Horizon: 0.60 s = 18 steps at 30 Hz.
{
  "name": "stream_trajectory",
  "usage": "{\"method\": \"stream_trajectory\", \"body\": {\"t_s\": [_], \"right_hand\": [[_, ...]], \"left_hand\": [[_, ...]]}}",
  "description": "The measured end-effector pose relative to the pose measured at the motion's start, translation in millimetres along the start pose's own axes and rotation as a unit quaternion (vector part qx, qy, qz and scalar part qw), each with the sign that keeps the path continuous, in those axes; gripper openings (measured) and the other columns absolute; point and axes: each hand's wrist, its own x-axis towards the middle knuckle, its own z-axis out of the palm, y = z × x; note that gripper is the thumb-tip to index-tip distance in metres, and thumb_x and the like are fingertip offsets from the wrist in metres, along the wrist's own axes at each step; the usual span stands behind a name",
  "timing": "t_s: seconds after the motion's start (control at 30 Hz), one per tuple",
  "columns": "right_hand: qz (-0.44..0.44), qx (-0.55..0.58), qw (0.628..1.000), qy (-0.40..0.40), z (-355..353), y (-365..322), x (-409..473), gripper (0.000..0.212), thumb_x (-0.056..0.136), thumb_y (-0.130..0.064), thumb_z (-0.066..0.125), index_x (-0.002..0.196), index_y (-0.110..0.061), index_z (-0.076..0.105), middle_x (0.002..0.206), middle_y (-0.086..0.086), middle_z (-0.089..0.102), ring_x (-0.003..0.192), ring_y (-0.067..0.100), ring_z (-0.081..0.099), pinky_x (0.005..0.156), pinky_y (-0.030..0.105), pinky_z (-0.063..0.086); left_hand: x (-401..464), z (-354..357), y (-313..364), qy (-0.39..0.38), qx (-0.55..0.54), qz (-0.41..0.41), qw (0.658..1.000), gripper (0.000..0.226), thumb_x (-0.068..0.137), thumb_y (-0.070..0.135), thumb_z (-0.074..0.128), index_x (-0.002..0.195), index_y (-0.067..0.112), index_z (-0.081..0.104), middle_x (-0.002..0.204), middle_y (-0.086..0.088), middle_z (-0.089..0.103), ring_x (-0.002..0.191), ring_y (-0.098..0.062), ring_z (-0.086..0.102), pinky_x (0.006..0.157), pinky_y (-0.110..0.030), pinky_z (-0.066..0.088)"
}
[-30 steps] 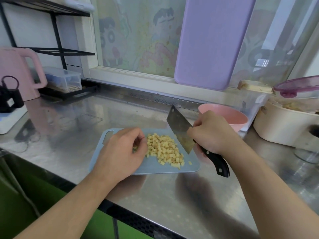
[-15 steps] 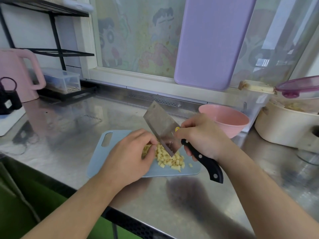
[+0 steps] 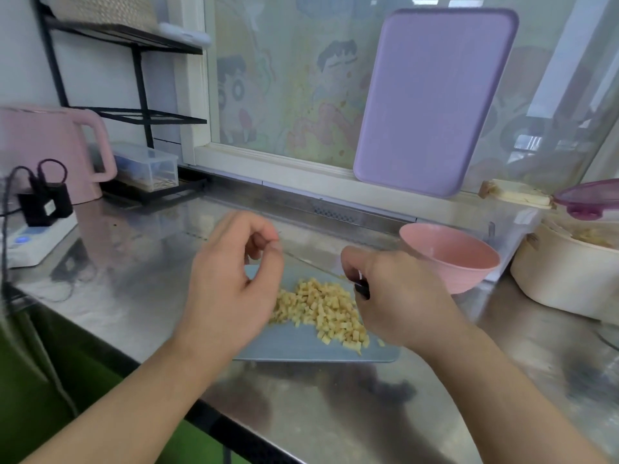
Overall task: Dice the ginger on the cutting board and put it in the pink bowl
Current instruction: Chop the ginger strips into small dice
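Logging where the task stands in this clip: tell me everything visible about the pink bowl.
The pink bowl is a round, matte, plastic-looking bowl with a plain rim and sides tapering to a narrow base. It stands upright on the steel counter, beyond and right of the blue cutting board, against a clear container behind. The visible inside looks empty; no ginger shows in it. The right hand overlaps its left edge in view; contact cannot be told.

Both forearms are showing bare from the lower frame edge to the wrists; no sleeve is covering either. The left hand (image 3: pixel 231 283) and the right hand (image 3: pixel 398 296) are wearing no gloves. Short, unpainted fingernails are showing on the left hand.
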Motion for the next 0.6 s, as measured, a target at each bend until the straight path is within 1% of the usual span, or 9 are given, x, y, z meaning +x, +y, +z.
{"method": "stream_trajectory", "body": {"t_s": [0.07,0.1,0.17,0.2,0.27,0.33,0.47,0.53,0.6], "right_hand": [[0.001,-0.013,1.000,-0.014,1.2,-0.7,-0.6,0.031,0.081,-0.005,0.061,0.087,-0.026,0.039,0.070,-0.004,0.051,0.072,0.027,0.055,0.053,0.036,0.039],[0.002,-0.017,1.000,-0.018,1.6,-0.5,-0.8,0.032,0.080,-0.004,0.060,0.086,-0.026,0.038,0.069,-0.005,0.048,0.072,0.027,0.055,0.053,0.037,0.038],[0.004,-0.025,0.999,-0.021,2.2,-1.0,-0.8,0.032,0.080,-0.004,0.060,0.086,-0.027,0.038,0.069,-0.006,0.044,0.071,0.027,0.054,0.053,0.037,0.036],[0.002,-0.027,0.999,-0.021,2.1,-1.7,-1.0,0.032,0.080,-0.005,0.061,0.087,-0.027,0.038,0.070,-0.007,0.045,0.071,0.026,0.053,0.053,0.036,0.036],[-0.008,-0.040,0.999,-0.024,1.6,-3.4,-1.9,0.031,0.081,-0.008,0.062,0.089,-0.027,0.039,0.075,-0.005,0.053,0.073,0.027,0.054,0.054,0.037,0.038],[-0.017,-0.048,0.998,-0.034,0.5,-6.3,-3.2,0.027,0.082,-0.009,0.061,0.090,-0.026,0.041,0.082,-0.003,0.062,0.074,0.028,0.056,0.057,0.037,0.041],[-0.010,-0.047,0.998,-0.044,-1.0,-9.2,-3.1,0.022,0.084,-0.011,0.060,0.092,-0.026,0.046,0.085,-0.003,0.064,0.073,0.026,0.050,0.058,0.036,0.041],[-0.004,-0.049,0.998,-0.048,-1.4,-9.2,-2.6,0.017,0.085,-0.013,0.060,0.092,-0.025,0.049,0.086,-0.003,0.065,0.075,0.026,0.054,0.060,0.036,0.044],[0.000,-0.051,0.997,-0.055,-0.4,-8.7,-2.8,0.014,0.086,-0.015,0.060,0.092,-0.023,0.050,0.085,-0.002,0.065,0.078,0.028,0.059,0.061,0.037,0.046]], "left_hand": [[7.7,-4.8,10.9,-0.008,0.019,0.038,0.999,0.010,0.090,0.009,0.060,0.087,0.019,0.059,0.082,0.010,0.056,0.082,-0.013,0.056,0.072,-0.018,0.042],[11.8,-5.0,15.2,-0.028,0.031,0.047,0.998,0.010,0.089,0.010,0.060,0.085,0.020,0.060,0.080,0.011,0.056,0.080,-0.012,0.056,0.071,-0.020,0.042],[21.4,-1.3,18.6,-0.120,0.079,0.021,0.989,0.015,0.091,0.013,0.058,0.082,0.024,0.062,0.077,0.011,0.058,0.076,-0.008,0.057,0.070,-0.026,0.047],[26.3,2.2,17.8,-0.187,0.122,-0.008,0.975,0.016,0.093,0.017,0.056,0.082,0.024,0.065,0.077,0.011,0.061,0.074,-0.006,0.059,0.071,-0.031,0.051],[36.2,10.1,15.0,-0.315,0.208,-0.052,0.924,0.023,0.096,0.024,0.048,0.084,0.025,0.068,0.084,0.010,0.066,0.078,-0.010,0.063,0.075,-0.040,0.058],[45.4,17.0,13.4,-0.399,0.251,-0.077,0.879,0.029,0.097,0.024,0.043,0.090,0.026,0.071,0.092,0.008,0.069,0.086,-0.014,0.064,0.081,-0.041,0.059],[61.3,28.9,8.5,-0.467,0.242,-0.117,0.842,0.032,0.094,0.016,0.046,0.098,0.027,0.076,0.100,0.006,0.073,0.093,-0.016,0.066,0.083,-0.036,0.058],[64.0,35.0,3.7,-0.484,0.248,-0.126,0.830,0.033,0.092,0.013,0.048,0.101,0.024,0.078,0.104,0.001,0.075,0.095,-0.019,0.068,0.084,-0.038,0.059],[62.1,40.5,-0.5,-0.470,0.239,-0.131,0.839,0.034,0.092,0.010,0.049,0.104,0.025,0.077,0.106,0.003,0.073,0.096,-0.018,0.067,0.080,-0.036,0.058]]}}
